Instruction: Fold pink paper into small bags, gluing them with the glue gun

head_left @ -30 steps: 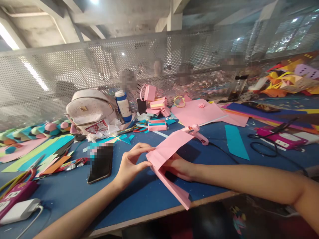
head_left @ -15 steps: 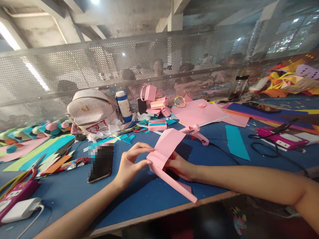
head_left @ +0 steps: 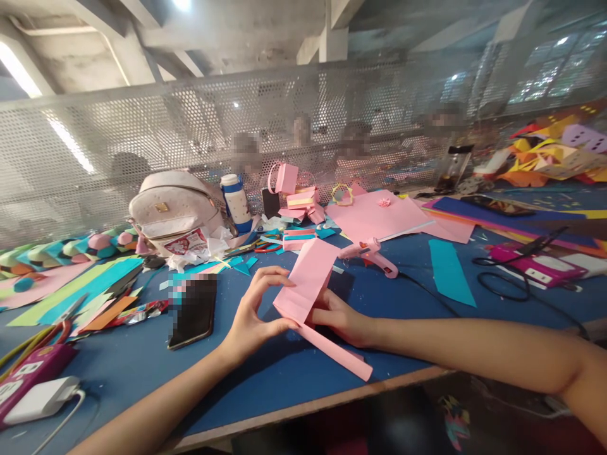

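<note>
A folded strip of pink paper (head_left: 308, 278) stands partly upright over the blue table (head_left: 265, 373), its lower flap lying flat toward the front edge. My left hand (head_left: 253, 316) pinches the strip at its fold from the left, thumb and fingers closed on it. From the right, my right hand (head_left: 339, 316) grips the same fold, partly hidden behind the paper.
A black phone (head_left: 192, 313) lies left of my hands. A pink glue gun (head_left: 370, 253) with its cord rests behind the paper. A pale backpack (head_left: 173, 208), a bottle (head_left: 236, 201), coloured paper scraps and a large pink sheet (head_left: 379, 215) crowd the back. A mesh screen (head_left: 142, 139) closes off the far side.
The upper flap of the pink strip has swung up and to the left, standing steeper. Its lower flap has dropped flatter onto the table. Both hands stayed at the fold.
</note>
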`<state>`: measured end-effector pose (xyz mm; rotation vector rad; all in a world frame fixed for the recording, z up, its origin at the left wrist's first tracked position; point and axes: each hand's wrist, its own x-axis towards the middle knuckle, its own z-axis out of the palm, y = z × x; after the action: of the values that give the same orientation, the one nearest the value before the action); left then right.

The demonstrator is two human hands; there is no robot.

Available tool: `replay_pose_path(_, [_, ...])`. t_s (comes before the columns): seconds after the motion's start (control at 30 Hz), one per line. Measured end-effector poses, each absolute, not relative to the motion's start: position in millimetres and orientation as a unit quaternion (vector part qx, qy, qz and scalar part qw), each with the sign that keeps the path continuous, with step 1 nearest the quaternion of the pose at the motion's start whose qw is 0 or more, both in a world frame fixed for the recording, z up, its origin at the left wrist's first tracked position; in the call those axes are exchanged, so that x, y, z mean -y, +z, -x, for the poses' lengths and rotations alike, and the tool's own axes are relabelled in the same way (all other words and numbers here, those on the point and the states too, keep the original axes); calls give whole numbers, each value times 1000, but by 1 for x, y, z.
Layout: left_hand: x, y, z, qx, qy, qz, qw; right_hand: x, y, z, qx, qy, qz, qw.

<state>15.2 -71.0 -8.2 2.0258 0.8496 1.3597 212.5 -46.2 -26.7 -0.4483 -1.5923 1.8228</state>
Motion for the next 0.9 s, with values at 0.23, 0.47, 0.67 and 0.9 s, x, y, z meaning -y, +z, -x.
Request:
replay_pose_path(0.23, [73,-6,-14,-313,487,-777,247,43,-23,-211,721,601,157,306])
replay_pose_path(0.47, [73,-6,-13,-323,482,-780,234,45,-20,-210,719,593,143,332])
replay_pose_path(0.67, [73,-7,-13,-317,485,-783,225,45,-17,-211,732,566,131,356])
replay_pose_path(0.9, [72,-7,-12,-321,489,-780,221,46,-14,-213,728,558,128,376])
